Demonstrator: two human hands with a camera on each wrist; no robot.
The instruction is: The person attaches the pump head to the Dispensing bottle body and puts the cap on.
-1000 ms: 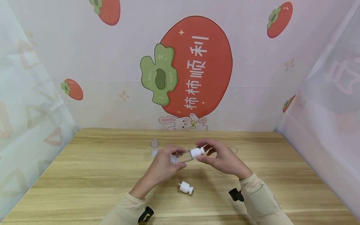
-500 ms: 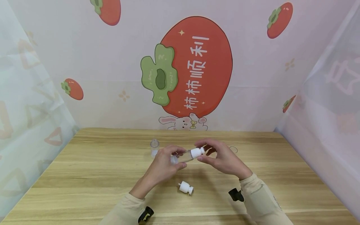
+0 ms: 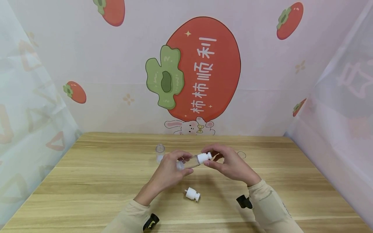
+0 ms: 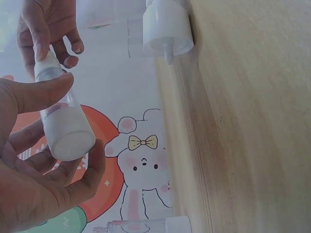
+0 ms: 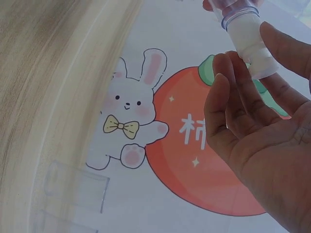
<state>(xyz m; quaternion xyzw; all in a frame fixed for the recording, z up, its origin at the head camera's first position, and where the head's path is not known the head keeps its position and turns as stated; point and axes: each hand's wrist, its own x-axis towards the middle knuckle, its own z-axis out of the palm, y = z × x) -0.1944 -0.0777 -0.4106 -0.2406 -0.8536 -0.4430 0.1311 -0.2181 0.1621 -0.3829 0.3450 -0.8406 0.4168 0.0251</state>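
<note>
My left hand (image 3: 169, 168) grips a small clear bottle (image 4: 70, 131) with a white base, held tilted above the table. A white pump top (image 3: 203, 158) sits at the bottle's mouth. My right hand (image 3: 230, 163) pinches that pump top between thumb and fingers; the right wrist view shows its white collar (image 5: 247, 36) against the clear rim. Nearer the front, a second white pump top (image 3: 192, 194) lies on its side, its short nozzle tip (image 4: 168, 53) showing in the left wrist view. Behind my left hand stands another clear bottle (image 3: 160, 152), without a top.
Clear caps (image 5: 80, 187) stand on the table to the right, partly behind my right hand; in the head view one shows as a thin rim (image 3: 242, 155). The wooden table (image 3: 102, 181) ends at a printed backdrop (image 3: 116, 113), with sheets at both sides.
Almost nothing differs. Both hands keep their hold on the bottle and its pump top, with only slight shifts of the right fingers.
</note>
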